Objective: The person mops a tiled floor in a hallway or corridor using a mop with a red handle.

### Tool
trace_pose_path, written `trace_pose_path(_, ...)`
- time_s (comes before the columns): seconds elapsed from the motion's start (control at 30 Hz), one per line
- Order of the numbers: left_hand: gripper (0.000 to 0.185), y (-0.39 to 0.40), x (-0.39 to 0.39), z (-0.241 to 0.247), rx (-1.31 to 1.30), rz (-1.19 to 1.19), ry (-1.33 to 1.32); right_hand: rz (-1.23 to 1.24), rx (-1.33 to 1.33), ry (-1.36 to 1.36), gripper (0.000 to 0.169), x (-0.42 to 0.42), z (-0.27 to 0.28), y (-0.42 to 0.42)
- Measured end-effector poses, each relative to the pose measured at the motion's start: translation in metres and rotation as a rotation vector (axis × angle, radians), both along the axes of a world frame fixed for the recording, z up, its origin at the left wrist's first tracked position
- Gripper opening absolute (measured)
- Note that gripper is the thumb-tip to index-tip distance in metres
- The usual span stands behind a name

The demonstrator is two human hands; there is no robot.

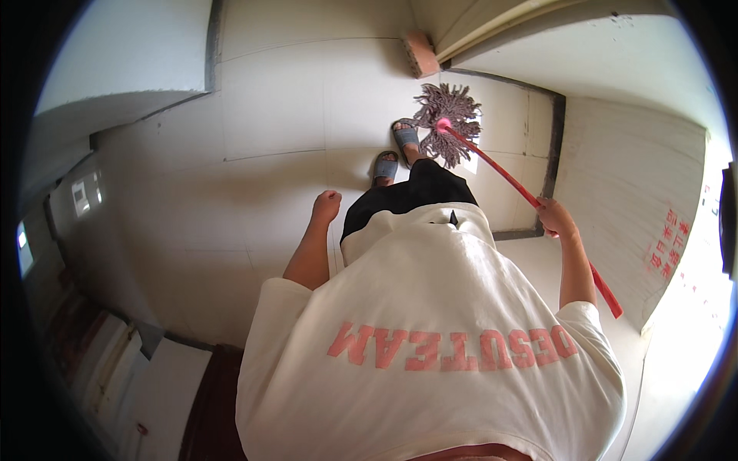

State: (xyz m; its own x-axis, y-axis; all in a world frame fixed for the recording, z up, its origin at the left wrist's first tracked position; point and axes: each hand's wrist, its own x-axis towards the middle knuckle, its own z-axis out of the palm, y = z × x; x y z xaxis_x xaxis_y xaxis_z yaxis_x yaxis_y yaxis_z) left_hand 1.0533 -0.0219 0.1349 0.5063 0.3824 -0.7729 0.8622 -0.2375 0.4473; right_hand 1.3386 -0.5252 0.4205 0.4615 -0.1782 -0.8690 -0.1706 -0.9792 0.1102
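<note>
My right hand point(556, 218) is closed around the red handle of a mop point(499, 162). The mop's brown-grey string head point(455, 106) lies spread on the tiled floor, just beside my sandalled feet, with a pink socket at its centre. From there the handle slants past my right side, its far end sticking out behind my forearm. My left hand point(327, 206) hangs at my left side above the floor, fingers curled, with no object visible in it.
An orange-red brick point(421, 54) rests on the floor against a door edge point(461, 40), close to the mop head. A low wall point(628, 196) bearing red writing stands on the right, with a dark skirting strip point(557, 150) near it. A white wall corner point(173, 52) juts in at upper left.
</note>
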Motion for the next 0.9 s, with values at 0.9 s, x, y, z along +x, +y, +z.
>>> trace_pose_path(0.9, 0.023, -0.002, 0.194, -0.071, -0.032, -0.515, 0.015, -2.052, 0.402, -0.175, 0.022, -0.342, -0.064, -0.096)
